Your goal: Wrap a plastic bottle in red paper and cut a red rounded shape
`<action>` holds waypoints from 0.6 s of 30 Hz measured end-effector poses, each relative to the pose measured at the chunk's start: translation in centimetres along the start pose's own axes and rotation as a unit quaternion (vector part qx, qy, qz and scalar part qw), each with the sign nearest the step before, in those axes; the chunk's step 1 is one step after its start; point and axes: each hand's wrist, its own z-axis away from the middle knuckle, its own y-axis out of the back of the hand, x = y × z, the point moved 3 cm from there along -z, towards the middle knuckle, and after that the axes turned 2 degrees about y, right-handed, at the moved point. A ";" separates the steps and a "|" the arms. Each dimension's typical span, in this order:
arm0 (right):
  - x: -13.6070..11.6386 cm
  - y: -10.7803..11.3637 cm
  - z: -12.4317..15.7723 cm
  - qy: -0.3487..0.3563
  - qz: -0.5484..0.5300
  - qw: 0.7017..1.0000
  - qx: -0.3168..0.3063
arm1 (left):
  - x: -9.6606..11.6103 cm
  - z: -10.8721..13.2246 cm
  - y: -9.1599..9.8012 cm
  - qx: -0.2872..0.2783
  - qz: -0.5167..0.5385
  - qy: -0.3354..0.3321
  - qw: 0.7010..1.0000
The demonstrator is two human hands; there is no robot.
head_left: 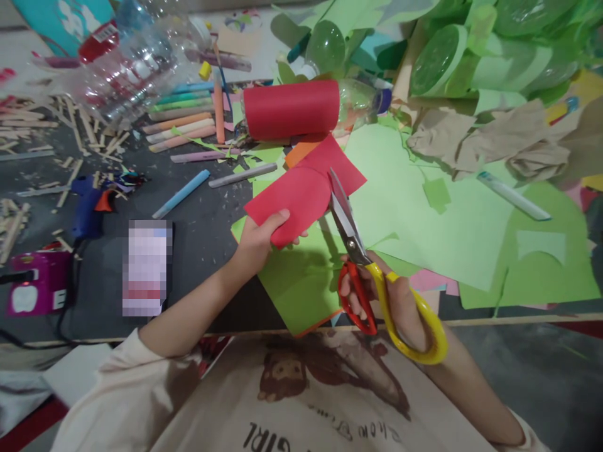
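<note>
Pinched between the thumb and fingers of my left hand [259, 242] is a sheet of red paper [301, 194], held over the table. A curved line runs across the paper, and its right part bends away from the rest. My right hand [400, 301] grips a pair of scissors [351, 235] with one red and one yellow handle loop. Their blades point away from me and meet the paper's right side at the curved line. Just beyond lies a clear plastic bottle [355, 103] on its side, wrapped in red paper [292, 110], with a purple cap.
Green paper sheets [405, 213] spread under and right of my hands. At left lie a phone [147, 267], a blue glue gun [87, 204] and a magenta box [40, 282]. Markers [181, 194], wooden sticks [75, 125], plastic bottles [136, 69] and crumpled brown paper [494, 138] lie farther back.
</note>
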 end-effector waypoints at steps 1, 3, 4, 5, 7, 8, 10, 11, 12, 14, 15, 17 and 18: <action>-0.2 0.1 0.0 -0.005 -0.010 1.000 -0.001 | 0.0 0.0 0.1 -0.006 -0.005 -0.003 1.000; -0.5 0.2 0.1 -0.006 -0.025 1.000 0.004 | -0.2 0.0 0.0 -0.029 -0.006 -0.007 1.000; -0.6 0.3 0.1 -0.003 -0.025 1.000 0.006 | -0.4 0.1 0.0 -0.042 -0.002 -0.008 0.999; -0.6 0.3 0.1 0.001 -0.024 1.000 0.007 | -0.5 0.2 -0.1 -0.053 0.003 -0.007 0.999; -0.6 0.3 0.2 0.009 -0.018 1.000 0.005 | -0.6 0.4 -0.3 -0.064 0.014 -0.004 0.998; -0.5 0.3 0.2 0.012 -0.015 1.000 0.003 | -0.6 0.5 -0.3 -0.067 0.019 -0.003 0.998; -0.3 0.3 0.2 0.018 -0.016 1.000 0.003 | -0.5 0.7 -0.4 -0.071 0.028 -0.002 0.997; -0.2 0.3 0.1 0.021 -0.018 1.000 0.007 | -0.4 0.8 -0.4 -0.072 0.031 -0.001 0.997; -0.2 0.3 0.0 0.023 -0.021 0.999 0.012 | -0.3 0.8 -0.4 -0.072 0.033 -0.001 0.997; 0.0 0.3 -0.2 0.025 -0.032 0.999 0.021 | -0.2 0.8 -0.3 -0.074 0.029 0.002 0.997; 0.0 0.3 -0.3 0.027 -0.040 0.999 0.024 | -0.2 0.8 -0.3 -0.074 0.025 0.002 0.997; 0.0 0.2 -0.5 0.029 -0.054 0.998 0.024 | -0.1 0.7 -0.3 -0.078 0.023 0.001 0.997; 0.1 0.2 -0.5 0.029 -0.057 0.998 0.022 | -0.1 0.7 -0.3 -0.080 0.023 -0.001 0.997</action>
